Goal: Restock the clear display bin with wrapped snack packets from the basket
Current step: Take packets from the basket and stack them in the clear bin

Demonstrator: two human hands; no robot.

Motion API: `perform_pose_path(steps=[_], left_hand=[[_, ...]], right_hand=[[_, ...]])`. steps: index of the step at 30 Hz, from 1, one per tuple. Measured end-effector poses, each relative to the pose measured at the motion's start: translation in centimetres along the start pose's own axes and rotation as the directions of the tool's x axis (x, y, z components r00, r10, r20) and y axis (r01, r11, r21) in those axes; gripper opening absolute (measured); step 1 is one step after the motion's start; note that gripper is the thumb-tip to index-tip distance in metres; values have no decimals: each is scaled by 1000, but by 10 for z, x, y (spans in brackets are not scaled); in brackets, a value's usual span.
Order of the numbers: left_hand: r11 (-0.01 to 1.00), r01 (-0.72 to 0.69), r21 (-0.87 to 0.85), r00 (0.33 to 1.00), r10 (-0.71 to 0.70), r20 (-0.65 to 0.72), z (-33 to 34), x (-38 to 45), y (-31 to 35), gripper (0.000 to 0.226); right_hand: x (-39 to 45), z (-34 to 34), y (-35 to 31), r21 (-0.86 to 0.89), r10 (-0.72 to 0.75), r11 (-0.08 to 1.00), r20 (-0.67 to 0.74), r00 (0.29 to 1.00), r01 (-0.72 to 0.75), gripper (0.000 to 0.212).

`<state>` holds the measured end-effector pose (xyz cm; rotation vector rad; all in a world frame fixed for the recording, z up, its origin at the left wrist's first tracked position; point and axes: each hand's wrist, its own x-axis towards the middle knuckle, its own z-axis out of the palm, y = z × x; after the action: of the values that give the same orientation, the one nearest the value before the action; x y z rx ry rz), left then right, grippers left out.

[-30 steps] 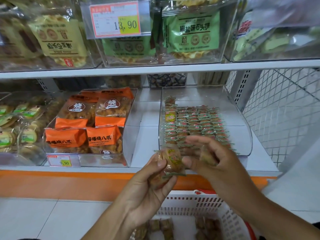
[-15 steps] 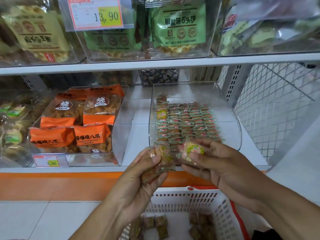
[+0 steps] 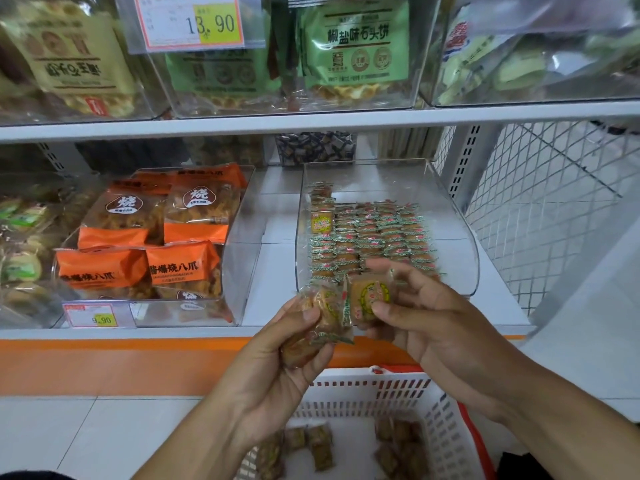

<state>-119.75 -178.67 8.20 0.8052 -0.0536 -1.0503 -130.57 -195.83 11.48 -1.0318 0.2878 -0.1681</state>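
The clear display bin [image 3: 460, 237] sits on the lower shelf, with rows of small wrapped snack packets [image 3: 374, 233] lined up inside. In front of its open lip, my left hand [image 3: 277, 372] grips a small stack of packets [image 3: 322, 323]. My right hand [image 3: 436, 327] pinches a single packet [image 3: 370, 297] with a yellow round label, face toward me, right beside the stack. Below both hands stands the white basket [image 3: 374, 389] with several more packets [image 3: 311, 445] on its bottom.
A clear bin of orange snack bags [image 3: 152, 244] stands left of the display bin, with a 9.90 price tag [image 3: 98, 315]. The upper shelf [image 3: 311, 121] holds bins of green and yellow packs. A wire mesh panel [image 3: 554, 209] closes the right side. White tiles cover the floor.
My right hand has drawn one packet off the stack and turned its label toward me. The view has shifted a little down and left.
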Motion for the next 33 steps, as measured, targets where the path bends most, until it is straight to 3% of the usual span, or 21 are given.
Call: perform_pose_path(steps=[2,6,10,14,16,20,22,26,33], left_hand=[[1000,14,-2,1000,-14,-3,-1,0,1,64],[998,65,-16,998,-65,18,-1,-2,2,61],[989,144,-30,989,-142,41,-1,-3,1,62],[974,209,-88,978,-206,43,-2,-4,3,73],[959,245,-142,968,-235,82,-1,-4,4,71],[932,287,-220,955,-261,142,-2,-4,6,72],[930,294,-220,951,-263,160,-2,-4,6,73],[945,290,-149,953,-271,139,0,-3,2,63],[953,302,-32,953,-301,26,-2,-3,-4,77]], right_hand=[[0,1,-1,-37,1,999,-20,1000,-2,42],[1,-2,-5,-187,35,982,31,999,-29,28],[0,-4,-4,-332,103,940,72,992,-73,37],[-1,-6,-5,-372,130,925,108,986,-81,43],[-1,-5,-5,-334,112,940,108,988,-71,39],[2,-11,-14,-26,107,994,-1,994,-107,27],[2,-13,-19,10,122,992,24,992,-122,26],[-1,-9,-13,-130,190,976,119,974,-174,31],[-8,-14,-14,-368,342,896,210,916,-250,37]])
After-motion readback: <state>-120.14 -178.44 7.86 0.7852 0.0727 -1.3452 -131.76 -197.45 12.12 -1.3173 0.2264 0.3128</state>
